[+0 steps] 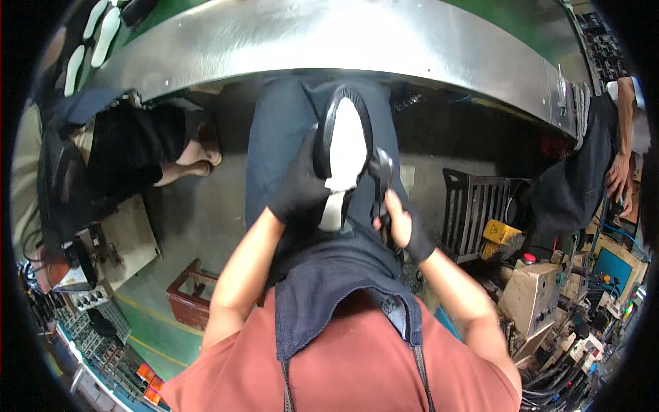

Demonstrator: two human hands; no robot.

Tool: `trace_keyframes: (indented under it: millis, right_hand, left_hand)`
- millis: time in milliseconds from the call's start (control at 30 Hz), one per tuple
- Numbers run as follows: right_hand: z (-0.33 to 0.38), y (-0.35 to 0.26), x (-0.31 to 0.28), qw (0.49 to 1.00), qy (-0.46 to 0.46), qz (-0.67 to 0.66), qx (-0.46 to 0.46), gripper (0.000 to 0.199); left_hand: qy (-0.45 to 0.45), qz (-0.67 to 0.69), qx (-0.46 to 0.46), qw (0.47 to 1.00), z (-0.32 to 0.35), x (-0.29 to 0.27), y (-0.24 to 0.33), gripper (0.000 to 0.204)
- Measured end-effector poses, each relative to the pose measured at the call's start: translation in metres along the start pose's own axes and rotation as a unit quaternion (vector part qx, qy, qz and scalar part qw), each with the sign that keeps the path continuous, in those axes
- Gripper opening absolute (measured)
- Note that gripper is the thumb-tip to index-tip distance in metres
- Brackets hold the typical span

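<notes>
A black shoe upper (318,147) lies sole side up over my lap, its toe pointing away from me. Its edge is gathered around a white insole (349,141), and a pale piece (333,211) shows at the heel end. My left hand (302,184), in a black glove, is closed on the left side of the shoe; its fingertips are mostly hidden beneath. In my right hand (399,223), gloved with bare fingertips, is a dark pincer-like hand tool (382,180) with a shiny, curved metal head. That head is close beside the shoe's right edge; whether they touch is unclear.
A metal bench (329,41) curves across the front, with white insoles (105,38) at far left. To my right are a dark slatted crate (473,213), a yellow box (500,233) and a machine with a red button (528,259). A brown stool (189,305) is left; other people sit on both sides.
</notes>
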State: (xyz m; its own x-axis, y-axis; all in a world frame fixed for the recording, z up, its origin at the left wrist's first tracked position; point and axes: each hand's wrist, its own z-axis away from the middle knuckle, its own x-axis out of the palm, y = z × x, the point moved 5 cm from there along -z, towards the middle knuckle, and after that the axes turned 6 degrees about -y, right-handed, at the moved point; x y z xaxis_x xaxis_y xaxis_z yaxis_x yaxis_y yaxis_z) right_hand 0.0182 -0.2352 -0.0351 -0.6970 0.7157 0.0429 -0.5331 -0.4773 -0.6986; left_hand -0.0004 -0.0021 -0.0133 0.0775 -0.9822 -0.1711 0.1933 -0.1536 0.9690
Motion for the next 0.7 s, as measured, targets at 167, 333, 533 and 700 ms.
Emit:
trace_keyframes:
  millis: [167, 333, 533, 700]
  right_hand:
    - [0.013, 0.020, 0.017, 0.989, 0.133, -0.057, -0.011, 0.066]
    - [0.010, -0.013, 0.009, 0.988, 0.094, -0.092, -0.076, 0.059]
    - [-0.007, 0.003, -0.001, 0.982, 0.050, -0.174, -0.052, 0.040]
    - [-0.003, 0.001, -0.004, 0.984, 0.016, -0.159, -0.081, 0.038]
  left_hand:
    - [0.058, 0.025, 0.044, 0.997, -0.024, -0.007, 0.039, 0.093]
    - [0.078, 0.015, 0.024, 0.997, -0.204, -0.044, 0.094, 0.036]
    - [0.072, -0.127, 0.244, 0.959, -0.328, -0.001, 0.187, 0.043]
    - [0.330, -0.254, 0.210, 0.885, -0.378, -0.035, 0.114, 0.065]
